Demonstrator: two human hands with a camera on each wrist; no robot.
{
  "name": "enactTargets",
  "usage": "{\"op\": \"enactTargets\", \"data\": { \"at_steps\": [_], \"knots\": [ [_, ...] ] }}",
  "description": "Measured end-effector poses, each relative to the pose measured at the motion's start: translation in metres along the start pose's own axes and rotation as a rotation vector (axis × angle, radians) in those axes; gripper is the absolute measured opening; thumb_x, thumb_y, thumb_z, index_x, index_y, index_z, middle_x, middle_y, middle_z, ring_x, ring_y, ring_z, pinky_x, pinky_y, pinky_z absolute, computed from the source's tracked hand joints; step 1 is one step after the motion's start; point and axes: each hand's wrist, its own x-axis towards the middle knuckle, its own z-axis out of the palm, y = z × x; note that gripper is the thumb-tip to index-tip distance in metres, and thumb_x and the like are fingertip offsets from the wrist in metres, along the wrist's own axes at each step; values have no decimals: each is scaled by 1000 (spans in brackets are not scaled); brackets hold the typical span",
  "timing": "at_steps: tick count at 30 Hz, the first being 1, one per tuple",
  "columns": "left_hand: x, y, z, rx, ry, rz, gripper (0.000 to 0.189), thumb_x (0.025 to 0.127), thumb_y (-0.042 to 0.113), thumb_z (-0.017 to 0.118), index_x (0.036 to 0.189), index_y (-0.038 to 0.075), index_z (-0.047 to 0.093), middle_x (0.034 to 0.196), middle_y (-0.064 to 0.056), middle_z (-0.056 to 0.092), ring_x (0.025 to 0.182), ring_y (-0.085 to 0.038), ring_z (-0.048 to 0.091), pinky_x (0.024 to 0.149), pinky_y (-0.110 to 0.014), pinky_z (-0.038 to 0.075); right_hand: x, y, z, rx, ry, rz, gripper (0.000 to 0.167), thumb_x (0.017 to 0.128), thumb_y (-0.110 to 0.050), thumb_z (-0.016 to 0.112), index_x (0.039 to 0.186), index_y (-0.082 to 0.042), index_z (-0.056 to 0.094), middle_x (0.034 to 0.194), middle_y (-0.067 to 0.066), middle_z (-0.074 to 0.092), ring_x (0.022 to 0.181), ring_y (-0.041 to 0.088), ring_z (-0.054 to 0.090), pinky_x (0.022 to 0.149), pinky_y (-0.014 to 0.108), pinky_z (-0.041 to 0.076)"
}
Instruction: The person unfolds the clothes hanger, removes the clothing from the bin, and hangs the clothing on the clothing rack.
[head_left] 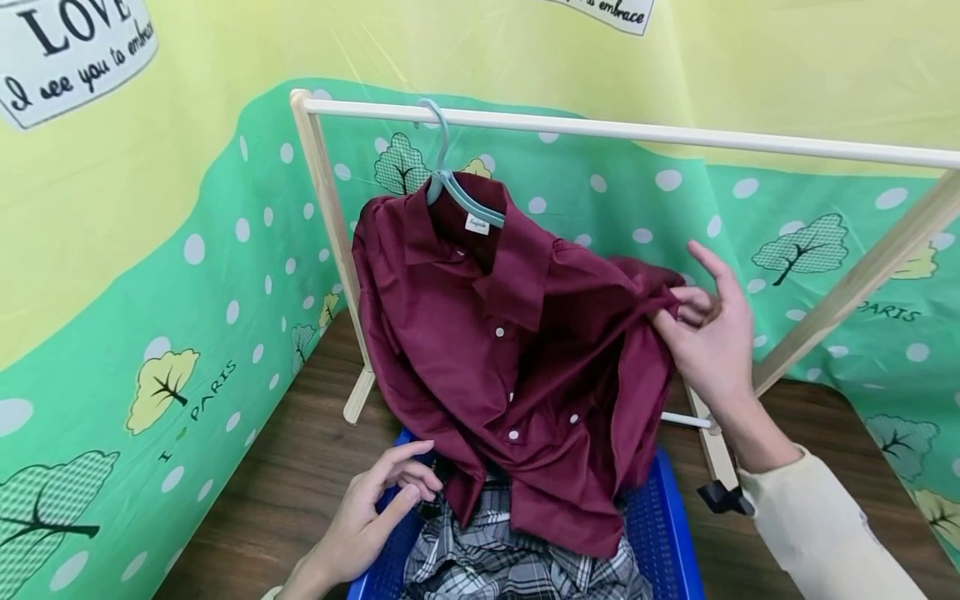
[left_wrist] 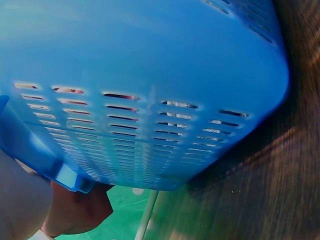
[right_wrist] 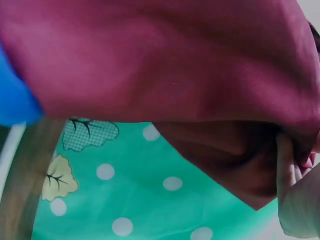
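A maroon button-up shirt point(head_left: 442, 325) hangs on a pale green hanger point(head_left: 442, 137), whose hook sits over the white bar point(head_left: 600, 127) of a small rack. My right hand point(head_left: 716, 333) pinches the shirt's fabric at its right side, drawing it outward; the right wrist view also shows this hand point(right_wrist: 300, 200) against the cloth. My left hand point(head_left: 378, 508) is at the left rim of a blue basket point(head_left: 678, 533), close to the shirt's lower hem, fingers loosely bent and holding nothing. In the left wrist view the basket wall point(left_wrist: 150, 50) fills most of the picture.
Grey plaid clothing point(head_left: 517, 567) lies in the basket below the shirt. The rack's wooden legs point(head_left: 330, 217) stand on a dark wood-grain table point(head_left: 262, 492). Behind hangs a green and yellow printed cloth point(head_left: 195, 333). A black strap point(head_left: 723, 497) is near the right rack foot.
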Motion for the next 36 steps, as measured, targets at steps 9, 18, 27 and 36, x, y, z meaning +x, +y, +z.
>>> {"op": "enactTargets", "data": {
  "at_steps": [9, 18, 27, 36],
  "knots": [
    [0, 0, 1, 9, -2, -17, 58, 104, -17, 55, 158, 3, 52, 114, -13, 78, 96, -24, 78, 87, -34, 61, 51, 11, 6, 442, 215, 166, 72, 89, 12, 77, 153, -14, 58, 81, 3, 78, 60, 11, 70, 64, 19, 57],
    [1, -1, 1, 15, -2, -6, 59, 103, -18, 55, 158, 3, 52, 114, -13, 78, 96, -24, 78, 88, -33, 61, 49, 31, 5, 436, 251, 142, 70, 89, 12, 78, 152, -14, 60, 84, 2, 78, 62, 10, 70, 66, 18, 57],
    [0, 0, 0, 36, 2, -12, 56, 103, -17, 56, 156, 1, 53, 114, -10, 79, 95, -23, 77, 86, -32, 60, 7, 45, -9, 160, 54, 133, 76, 96, 0, 80, 163, -17, 50, 102, -9, 81, 90, 5, 76, 84, 13, 56],
    [0, 1, 0, 55, 7, -22, 55, 103, -16, 57, 156, 2, 54, 114, -8, 79, 95, -22, 77, 86, -32, 59, -19, 49, -21, 14, 44, -27, 74, 94, 10, 75, 161, -11, 53, 112, -11, 81, 100, 9, 69, 87, 19, 50]
  ]
}}
